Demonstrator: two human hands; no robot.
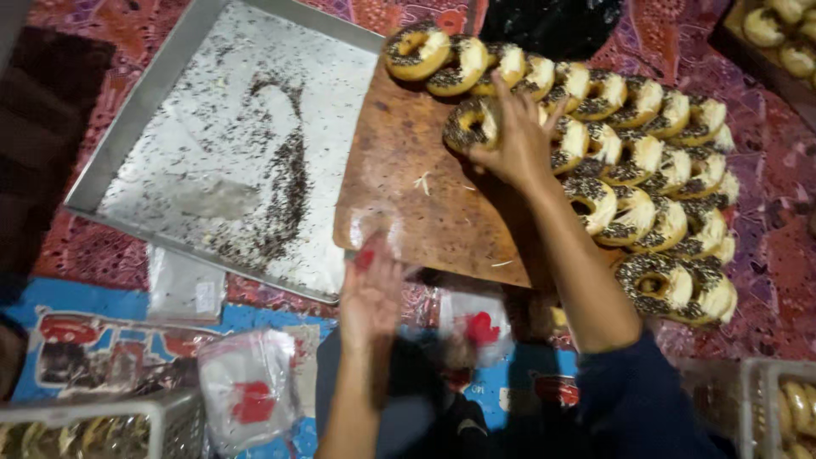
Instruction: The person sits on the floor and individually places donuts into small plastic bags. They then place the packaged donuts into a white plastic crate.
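Observation:
My right hand grips a sprinkle-coated donut at the left end of the second row on a brown wooden board. Several rows of donuts with dark sprinkles and pale icing overlap across the board's right part. My left hand is blurred near the board's front edge, holding a thin clear plastic bag with a red mark; the grip itself is hard to make out.
A large metal tray dusted with dark sprinkles lies left of the board. Clear bags with red prints lie on the patterned cloth in front. Wire baskets of donuts stand at bottom right and bottom left.

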